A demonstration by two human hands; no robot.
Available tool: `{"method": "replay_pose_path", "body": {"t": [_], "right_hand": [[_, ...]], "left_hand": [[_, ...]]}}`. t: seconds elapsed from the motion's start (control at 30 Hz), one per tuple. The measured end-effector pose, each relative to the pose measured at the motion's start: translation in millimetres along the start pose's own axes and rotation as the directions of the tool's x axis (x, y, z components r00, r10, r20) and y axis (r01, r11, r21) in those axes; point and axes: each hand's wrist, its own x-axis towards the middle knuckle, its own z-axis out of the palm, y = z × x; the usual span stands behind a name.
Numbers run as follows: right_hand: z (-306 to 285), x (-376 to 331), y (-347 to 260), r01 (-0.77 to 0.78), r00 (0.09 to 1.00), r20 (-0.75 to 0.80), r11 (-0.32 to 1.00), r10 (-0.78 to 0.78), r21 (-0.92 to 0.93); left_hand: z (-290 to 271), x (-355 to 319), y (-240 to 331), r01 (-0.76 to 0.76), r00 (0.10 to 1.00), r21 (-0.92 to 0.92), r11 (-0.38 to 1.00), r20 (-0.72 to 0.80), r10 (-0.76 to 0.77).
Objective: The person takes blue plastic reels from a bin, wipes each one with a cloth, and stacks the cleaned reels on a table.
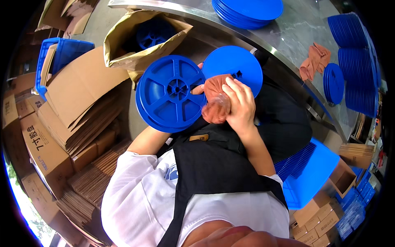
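A spoked blue plastic reel (170, 111) with a hub in its middle is held above my lap. My left hand (198, 89) grips it from behind; only a few fingers show at its right edge, and the palm is hidden. Right beside the reel is a flat blue disc (242, 57) with a small cut-out near its centre. My right hand (240, 101) clutches a bunched reddish-brown cloth (216, 108), which lies over the disc's lower left part. What supports the disc from behind cannot be seen.
An open brown paper bag (123, 59) with a blue reel inside stands beyond my left hand. Stacked cardboard (88, 86) fills the left side. The metal-edged table (296, 24) bears blue disc stacks (249, 18) and another cloth (316, 61). A blue bin (306, 187) sits at lower right.
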Motion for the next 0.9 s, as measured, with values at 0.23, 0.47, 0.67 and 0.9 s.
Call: {"method": "replay_pose_path", "body": {"t": [0.23, 0.47, 0.67, 0.9], "right_hand": [[2.3, 22.1, 104.2, -0.471, 0.866, -0.214, 0.881, 0.452, -0.044], [17.6, 34.1, 11.1, 0.102, 0.988, 0.113, 0.994, -0.105, 0.038], [-15.4, -0.2, 54.9, 0.207, 0.977, 0.057, 0.978, -0.207, 0.016], [-19.2, -1.3, 90.2, -0.403, 0.5, 0.061, 0.17, 0.864, 0.899]], "left_hand": [[-0.9, 4.1, -2.7, 0.009, 0.999, 0.017, 1.0, 0.044, -0.01], [-6.4, 4.5, 5.6, 0.025, 0.99, -0.012, 1.0, 0.137, -0.023], [-21.6, 22.4, -1.4, 0.038, 0.972, 0.195, 0.98, 0.221, -0.082], [6.3, 16.6, -5.1, 0.02, 0.999, 0.153, 0.988, 0.045, -0.027]]}}
